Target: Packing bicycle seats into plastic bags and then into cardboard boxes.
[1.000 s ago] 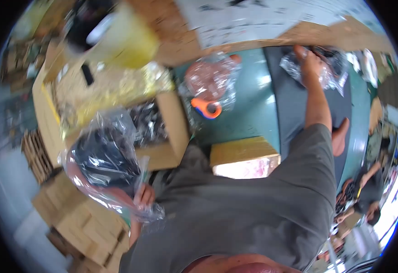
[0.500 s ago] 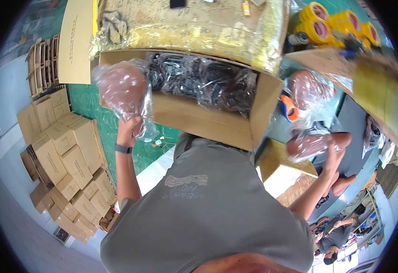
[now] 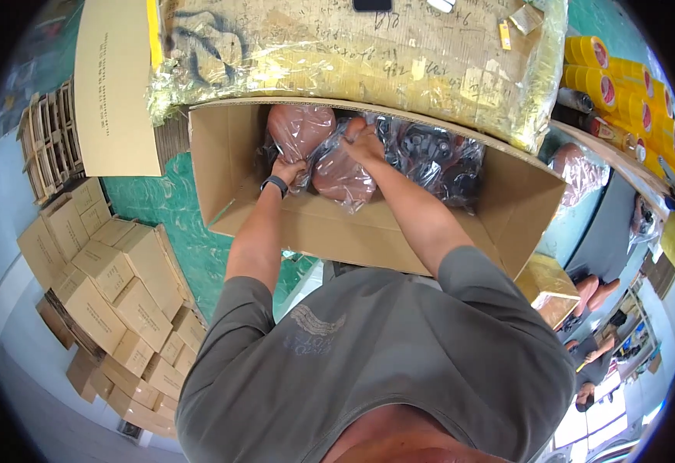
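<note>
Both my arms reach into a large open cardboard box (image 3: pixel 237 185). My left hand (image 3: pixel 287 168) grips a clear plastic bag of pinkish-brown parts (image 3: pixel 300 127) at the box's left end. My right hand (image 3: pixel 364 143) holds a second clear bag of pinkish-brown parts (image 3: pixel 341 177) just beside it, lower in the box. Further right inside the box lie clear bags of black parts (image 3: pixel 430 154). A dark band sits on my left wrist.
A pile wrapped in yellowish plastic film (image 3: pixel 353 54) lies behind the box. Yellow tape rolls (image 3: pixel 623 85) are stacked at the upper right. Several small cardboard boxes (image 3: pixel 106 285) are stacked on the floor at left, by wooden pallets (image 3: pixel 48 147). Another bag of pinkish parts (image 3: pixel 580 171) rests on a table at right.
Both hands carried their bags from beside my body down into the open box. The view has swung so the box is now straight ahead of me.
</note>
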### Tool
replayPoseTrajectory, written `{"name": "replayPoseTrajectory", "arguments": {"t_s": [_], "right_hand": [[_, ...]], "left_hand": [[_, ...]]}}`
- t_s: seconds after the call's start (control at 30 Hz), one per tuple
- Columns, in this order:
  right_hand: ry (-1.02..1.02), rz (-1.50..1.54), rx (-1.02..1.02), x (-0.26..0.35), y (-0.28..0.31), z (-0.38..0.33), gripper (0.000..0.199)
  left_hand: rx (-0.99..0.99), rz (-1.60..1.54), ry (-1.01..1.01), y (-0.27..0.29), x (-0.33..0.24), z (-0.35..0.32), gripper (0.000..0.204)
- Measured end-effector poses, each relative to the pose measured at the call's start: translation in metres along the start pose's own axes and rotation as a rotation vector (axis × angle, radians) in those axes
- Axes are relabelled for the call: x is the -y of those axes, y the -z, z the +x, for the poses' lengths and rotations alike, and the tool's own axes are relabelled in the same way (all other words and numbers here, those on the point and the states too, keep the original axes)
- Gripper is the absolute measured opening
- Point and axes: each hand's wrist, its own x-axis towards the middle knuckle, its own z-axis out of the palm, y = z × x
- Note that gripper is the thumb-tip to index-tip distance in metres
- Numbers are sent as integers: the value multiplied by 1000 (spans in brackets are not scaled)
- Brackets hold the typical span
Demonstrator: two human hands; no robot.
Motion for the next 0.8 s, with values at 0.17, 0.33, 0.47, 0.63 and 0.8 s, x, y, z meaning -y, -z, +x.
{"name": "replayPoseTrajectory", "arguments": {"t_s": [0.17, 0.33, 0.47, 0.63, 0.8], "right_hand": [[171, -95, -19, 0, 2, 6, 100], [671, 308, 107, -37, 124, -131, 62], [495, 262, -918, -180, 354, -250, 35], [-241, 621, -1290, -484, 484, -176, 99], [-180, 1178, -966, -581, 528, -72, 123]], "left_hand": [[-89, 120, -249, -7, 33, 30, 80], [-303, 402, -186, 31, 72, -2, 103], [-812, 807, 304, -112, -20, -51, 143], [-224, 927, -1036, -360, -161, -254, 45], [714, 1179, -1446, -663, -153, -346, 39]]}}
